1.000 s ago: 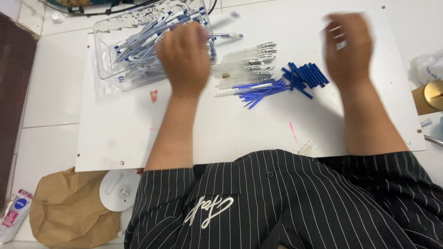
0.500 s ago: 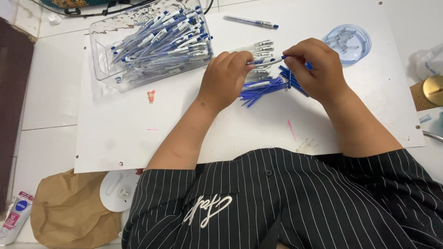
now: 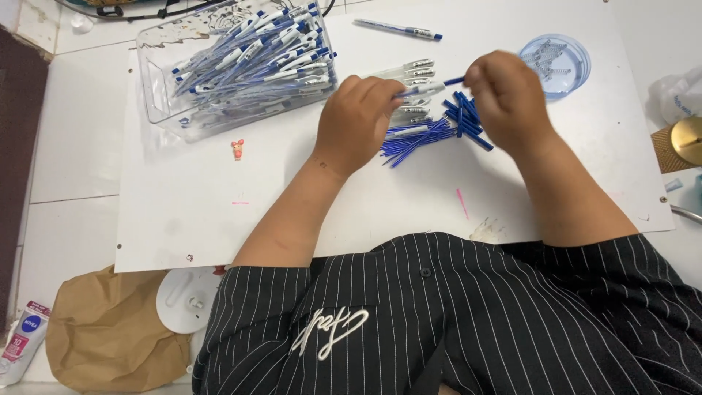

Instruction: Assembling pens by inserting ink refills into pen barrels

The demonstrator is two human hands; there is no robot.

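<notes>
White board lies flat on a pale tiled floor, and a person in a striped black shirt bends over it. Both hands meet over a small heap of pen parts in the middle of the board. The left hand is closed around a clear pen barrel, holding it almost level. The right hand pinches a thin blue refill at the barrel's open end. Under the hands lie more blue refills, some short blue caps and a few empty barrels.

If the refill goes in crooked, I think it could bend or jam. A wrist could also brush the loose heap and send parts rolling off the board. Near the left arm a clear tray is piled high with finished pens, and a bump could tip some out. A round clear dish of tiny springs sits just past the right hand. It could spill too, and those would be hard to find.
</notes>
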